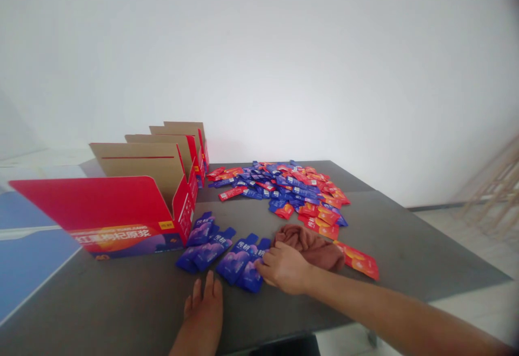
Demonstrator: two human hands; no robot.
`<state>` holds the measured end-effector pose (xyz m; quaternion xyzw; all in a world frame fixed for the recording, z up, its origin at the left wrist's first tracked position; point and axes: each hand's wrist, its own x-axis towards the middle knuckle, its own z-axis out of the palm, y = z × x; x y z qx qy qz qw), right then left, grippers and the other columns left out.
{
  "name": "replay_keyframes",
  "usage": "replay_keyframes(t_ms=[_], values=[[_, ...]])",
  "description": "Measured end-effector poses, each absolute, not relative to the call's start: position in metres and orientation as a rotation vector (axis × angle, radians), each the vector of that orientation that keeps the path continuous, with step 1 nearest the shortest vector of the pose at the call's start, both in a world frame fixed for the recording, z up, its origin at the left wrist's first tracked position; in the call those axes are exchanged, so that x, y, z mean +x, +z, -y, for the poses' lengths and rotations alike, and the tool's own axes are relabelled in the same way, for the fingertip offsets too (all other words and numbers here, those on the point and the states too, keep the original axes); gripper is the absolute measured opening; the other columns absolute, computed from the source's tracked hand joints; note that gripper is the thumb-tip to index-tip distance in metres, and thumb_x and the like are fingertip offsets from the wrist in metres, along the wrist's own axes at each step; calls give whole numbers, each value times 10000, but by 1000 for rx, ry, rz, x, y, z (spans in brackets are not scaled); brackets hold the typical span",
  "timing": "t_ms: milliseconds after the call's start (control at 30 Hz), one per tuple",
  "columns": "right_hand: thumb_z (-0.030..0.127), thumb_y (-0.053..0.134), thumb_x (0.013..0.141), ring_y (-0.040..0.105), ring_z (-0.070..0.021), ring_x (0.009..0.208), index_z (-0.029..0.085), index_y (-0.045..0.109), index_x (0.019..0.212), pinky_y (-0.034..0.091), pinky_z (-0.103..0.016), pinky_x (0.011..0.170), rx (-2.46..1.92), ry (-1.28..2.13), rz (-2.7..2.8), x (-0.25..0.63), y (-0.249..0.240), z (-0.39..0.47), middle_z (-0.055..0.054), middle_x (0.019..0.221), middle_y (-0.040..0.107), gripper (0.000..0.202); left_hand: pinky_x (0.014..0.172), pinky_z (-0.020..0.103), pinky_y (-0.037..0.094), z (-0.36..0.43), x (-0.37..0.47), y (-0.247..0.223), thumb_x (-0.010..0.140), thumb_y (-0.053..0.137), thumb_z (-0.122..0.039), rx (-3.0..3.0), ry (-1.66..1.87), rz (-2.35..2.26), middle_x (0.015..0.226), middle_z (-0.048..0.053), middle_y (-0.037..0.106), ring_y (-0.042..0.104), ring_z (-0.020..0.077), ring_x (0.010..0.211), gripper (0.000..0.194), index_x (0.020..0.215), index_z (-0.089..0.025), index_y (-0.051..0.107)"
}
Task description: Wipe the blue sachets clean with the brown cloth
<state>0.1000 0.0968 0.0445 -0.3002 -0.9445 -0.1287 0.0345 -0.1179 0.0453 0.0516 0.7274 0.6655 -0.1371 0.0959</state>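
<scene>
My left hand lies low on the table with its fingers stretched out, just short of the blue sachets. My right hand has curled fingers that pinch the right edge of a blue sachet. Overlapping that one on its left is another blue sachet. A further cluster of blue sachets lies beside the box. Crumpled brown cloth sits right behind my right hand, touching or nearly touching it. Beyond the cloth, a red sachet rests partly covered by it.
An open red and purple carton stands at the left, with more open cartons lined up behind it. Farther back spreads a pile of mixed blue and red sachets. The grey table ends near a white wall.
</scene>
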Motion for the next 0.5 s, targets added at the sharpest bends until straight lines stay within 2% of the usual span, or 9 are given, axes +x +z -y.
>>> replay_keyframes(t_ms=[167,367,500], values=[[313,389,927,518,-173,741,154,587,956,295,-326,651,-980,-424,2887,67,48,-150,-75,849,605,255,1016,498,329,-43,-126,47,756,74,-8,2175,-361,-1918,1458,177,234,246,301,1327,641,1315,-69,382],[299,381,931,512,-173,757,161,608,944,301,-319,678,-947,-458,2878,79,49,-177,-75,836,602,265,1004,487,350,-45,-142,38,753,138,-52,2125,-385,-1901,1456,124,274,251,289,1330,618,1288,-113,441],[303,351,944,498,-167,767,172,605,1031,292,-322,703,-902,-485,2902,115,51,-162,-76,839,594,299,999,462,359,-43,-145,38,744,114,-38,2139,-334,-1880,1441,125,309,272,279,1323,636,1276,-104,455]])
